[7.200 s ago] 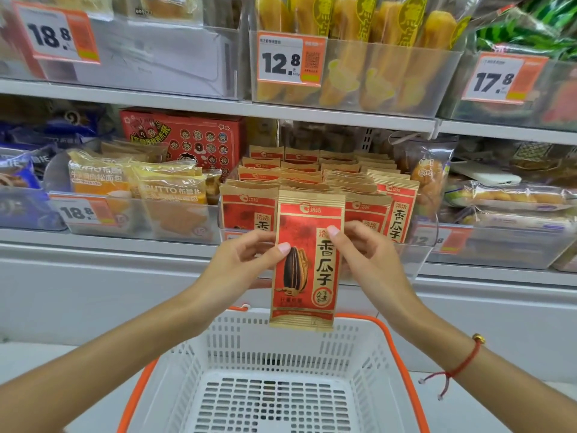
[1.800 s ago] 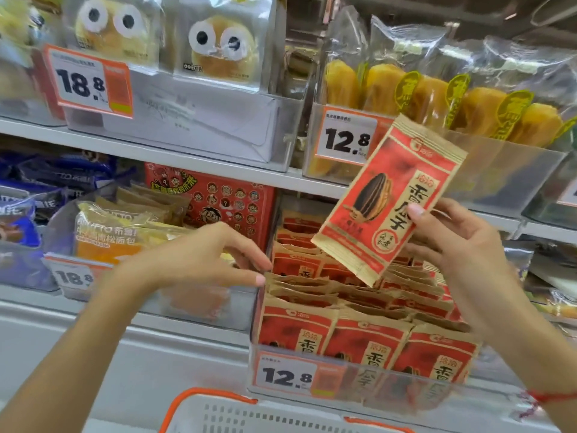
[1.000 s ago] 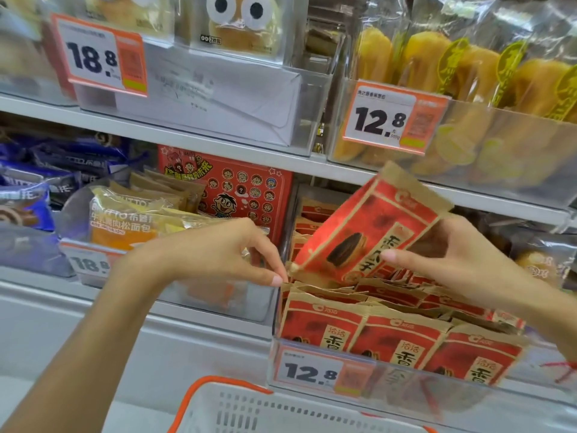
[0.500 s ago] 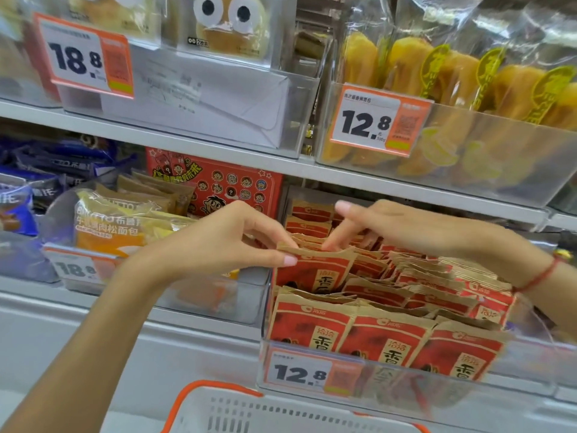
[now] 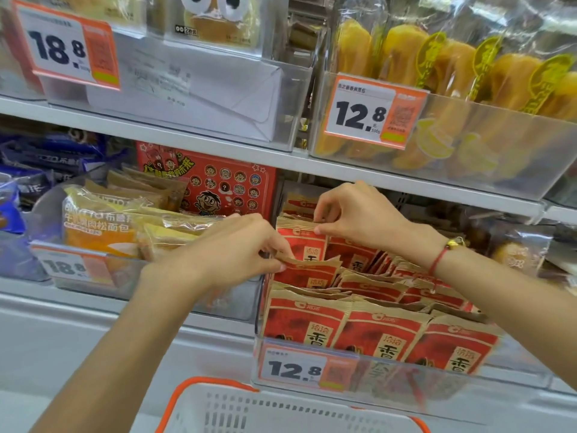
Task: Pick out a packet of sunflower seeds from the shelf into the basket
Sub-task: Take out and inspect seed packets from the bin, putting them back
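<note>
The sunflower seed packets (image 5: pixel 307 320) stand in rows in the clear shelf bin (image 5: pixel 406 392) – flat, light, crinkly paper pouches. The left hand (image 5: pixel 231 248) pinches one top edge; the right hand (image 5: pixel 359 214) pinches another (probably). Best hold: the sealed top strip. The basket (image 5: pixel 218 407) waits below.

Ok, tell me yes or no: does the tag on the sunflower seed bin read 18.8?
No, the price tag on the front of the sunflower seed bin reads 12.8.
</note>
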The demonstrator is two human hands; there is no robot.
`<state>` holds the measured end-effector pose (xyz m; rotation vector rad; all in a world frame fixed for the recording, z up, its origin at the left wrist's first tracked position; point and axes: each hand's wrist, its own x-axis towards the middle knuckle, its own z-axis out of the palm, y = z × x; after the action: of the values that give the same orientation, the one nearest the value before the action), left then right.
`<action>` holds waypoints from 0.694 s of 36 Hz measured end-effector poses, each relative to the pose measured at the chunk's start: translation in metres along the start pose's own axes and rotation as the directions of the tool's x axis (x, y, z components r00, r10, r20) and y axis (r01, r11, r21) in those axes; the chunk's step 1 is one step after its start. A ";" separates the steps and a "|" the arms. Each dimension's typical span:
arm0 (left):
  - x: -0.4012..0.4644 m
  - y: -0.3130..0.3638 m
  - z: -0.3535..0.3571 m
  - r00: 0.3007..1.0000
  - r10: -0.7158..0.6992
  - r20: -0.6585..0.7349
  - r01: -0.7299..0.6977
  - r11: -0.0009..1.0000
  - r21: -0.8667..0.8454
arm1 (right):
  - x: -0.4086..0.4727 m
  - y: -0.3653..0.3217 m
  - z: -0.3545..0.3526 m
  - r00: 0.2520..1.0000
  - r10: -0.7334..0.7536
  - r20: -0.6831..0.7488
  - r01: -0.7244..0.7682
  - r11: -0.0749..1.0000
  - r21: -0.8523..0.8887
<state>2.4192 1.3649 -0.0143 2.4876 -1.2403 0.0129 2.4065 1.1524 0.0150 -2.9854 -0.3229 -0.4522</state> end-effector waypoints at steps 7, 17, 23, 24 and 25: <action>-0.011 0.000 -0.013 0.983 -0.027 -0.184 0.027 1.000 0.000 | -0.018 0.001 0.002 0.993 -0.080 -0.092 0.072 0.994 -0.084; -0.005 0.009 -0.007 0.992 -0.065 -0.105 0.072 0.996 0.062 | -0.022 -0.005 -0.005 0.999 -0.026 0.030 0.029 0.997 -0.078; -0.004 -0.005 -0.004 0.982 -0.128 -0.135 0.088 0.958 -0.271 | -0.029 -0.008 -0.001 0.994 0.001 0.106 0.017 0.986 -0.166; -0.003 -0.006 -0.002 0.971 -0.151 -0.186 0.096 0.956 -0.277 | -0.030 -0.008 0.000 0.993 0.010 0.115 0.007 0.989 -0.149; -0.001 -0.007 0.001 0.956 -0.175 -0.237 0.108 0.957 -0.269 | -0.031 -0.008 0.000 0.992 0.021 0.121 -0.006 0.992 -0.128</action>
<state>2.4238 1.3693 -0.0173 2.2613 -0.8928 0.1298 2.3761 1.1543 0.0061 -3.1453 -0.2950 -0.2995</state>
